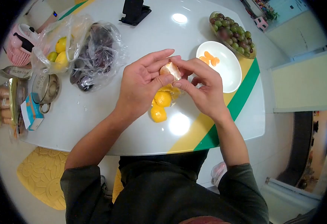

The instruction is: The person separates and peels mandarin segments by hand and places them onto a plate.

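Between my two hands is a peeled citrus fruit (170, 70) with white pith on it. My left hand (143, 80) curls round its left side, thumb against the fruit. From the right, my right hand (202, 80) pinches it with thumb and fingers. Yellow-orange peel (162, 99) lies on the table just below the hands, partly covered by them. A white bowl (228, 76) to the right of my right hand holds several orange segments (209, 58).
Grapes (234, 33) fill a dish at the back right. A black stand (134, 13) is at the back. Bagged yellow fruit (61, 56), a bag of dark fruit (96, 56), a glass pot (47, 89) and a blue box (32, 112) line the left.
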`<state>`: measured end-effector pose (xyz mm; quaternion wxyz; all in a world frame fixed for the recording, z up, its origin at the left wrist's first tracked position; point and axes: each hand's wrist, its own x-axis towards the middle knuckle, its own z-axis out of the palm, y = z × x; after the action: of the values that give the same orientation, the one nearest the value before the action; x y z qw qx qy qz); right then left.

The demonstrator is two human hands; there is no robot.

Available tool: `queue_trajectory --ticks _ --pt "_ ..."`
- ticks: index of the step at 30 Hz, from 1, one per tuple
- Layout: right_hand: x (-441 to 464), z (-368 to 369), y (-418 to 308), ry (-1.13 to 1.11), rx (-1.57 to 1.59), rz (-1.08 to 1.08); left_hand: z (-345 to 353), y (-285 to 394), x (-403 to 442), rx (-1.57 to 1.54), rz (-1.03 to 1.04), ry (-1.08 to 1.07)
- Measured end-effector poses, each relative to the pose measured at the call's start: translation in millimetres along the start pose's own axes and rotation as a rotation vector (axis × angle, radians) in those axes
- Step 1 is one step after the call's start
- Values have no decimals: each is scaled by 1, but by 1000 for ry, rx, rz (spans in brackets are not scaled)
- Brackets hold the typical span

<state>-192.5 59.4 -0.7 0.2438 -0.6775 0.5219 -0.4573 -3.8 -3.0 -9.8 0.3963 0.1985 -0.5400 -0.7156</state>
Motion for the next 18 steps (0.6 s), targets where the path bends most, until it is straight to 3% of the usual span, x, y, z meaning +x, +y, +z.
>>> queue_trajectory --ticks 8,14,18 --pt "-1 1 8 5 48 6 1 -3 0 5 -36 32" --pt "0 0 8 59 2 -110 10 6 -1 138 -101 108" --pt "-2 1 11 105 30 -147 13 13 0 180 -230 114"
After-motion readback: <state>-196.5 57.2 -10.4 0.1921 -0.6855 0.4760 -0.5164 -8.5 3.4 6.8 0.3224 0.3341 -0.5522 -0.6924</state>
